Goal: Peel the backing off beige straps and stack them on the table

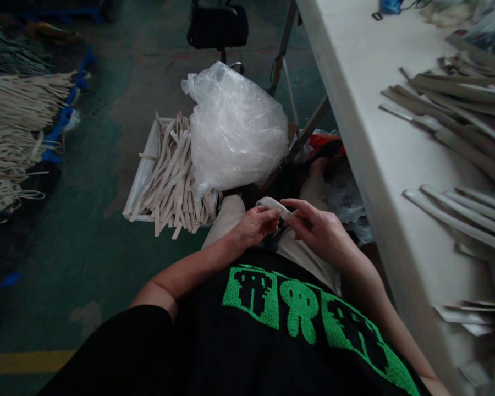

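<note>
Above my lap, a pale fabric strap [271,203] runs in a bent loop between my two hands. My left hand [259,224] is closed on it, with thumb and fingers pinched together. Close beside it, my right hand [311,223] pinches the strap's other part between thumb and forefinger. A small light-coloured bit shows at the right fingertips, too small to make out. Beyond my knees stands a tray of beige straps [171,181], partly covered by a large clear plastic bag [237,129] with whitish contents.
To my right, a white table [367,110] holds several bundles of grey-beige straps [470,121]. Piles of straps [20,104] lie on a blue pallet [66,118] at the left. A black chair [217,26] stands ahead, and table legs [313,121] rise beside the bag.
</note>
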`<state>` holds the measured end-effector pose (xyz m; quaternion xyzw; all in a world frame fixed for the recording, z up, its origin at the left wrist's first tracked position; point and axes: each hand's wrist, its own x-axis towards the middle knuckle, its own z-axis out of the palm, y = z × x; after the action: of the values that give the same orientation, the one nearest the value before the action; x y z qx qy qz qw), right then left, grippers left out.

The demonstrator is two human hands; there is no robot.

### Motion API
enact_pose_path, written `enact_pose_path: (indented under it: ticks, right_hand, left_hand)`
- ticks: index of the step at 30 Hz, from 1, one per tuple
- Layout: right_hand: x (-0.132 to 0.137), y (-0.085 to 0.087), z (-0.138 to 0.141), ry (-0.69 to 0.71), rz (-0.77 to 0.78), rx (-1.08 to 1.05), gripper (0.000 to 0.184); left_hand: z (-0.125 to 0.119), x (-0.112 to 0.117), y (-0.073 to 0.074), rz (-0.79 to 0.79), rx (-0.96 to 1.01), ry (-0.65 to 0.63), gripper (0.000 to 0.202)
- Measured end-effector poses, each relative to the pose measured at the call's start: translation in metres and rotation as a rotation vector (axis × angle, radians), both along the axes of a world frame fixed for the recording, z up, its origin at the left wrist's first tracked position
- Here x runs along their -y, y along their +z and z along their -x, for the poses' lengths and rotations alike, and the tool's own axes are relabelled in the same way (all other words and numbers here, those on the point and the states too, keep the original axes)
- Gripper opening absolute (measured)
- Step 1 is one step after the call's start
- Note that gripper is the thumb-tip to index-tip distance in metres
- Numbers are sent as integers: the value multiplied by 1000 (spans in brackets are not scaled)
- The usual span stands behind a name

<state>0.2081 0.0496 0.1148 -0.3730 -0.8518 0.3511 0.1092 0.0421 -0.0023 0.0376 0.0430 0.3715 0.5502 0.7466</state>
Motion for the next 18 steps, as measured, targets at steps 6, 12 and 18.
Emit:
enact_pose_path:
  ticks: [6, 12, 18]
  right_hand:
    - [6, 13, -24, 232, -38, -214, 28]
    - [-3, -10, -7, 128, -322, -225, 25]
    - [-15, -25, -5, 198, -252, -339, 18]
  left_hand:
    - [23, -5, -7, 45, 49, 13, 24]
    - [8, -4, -9, 72, 97, -87, 21]
    - [5, -7, -9, 90, 210, -148, 13]
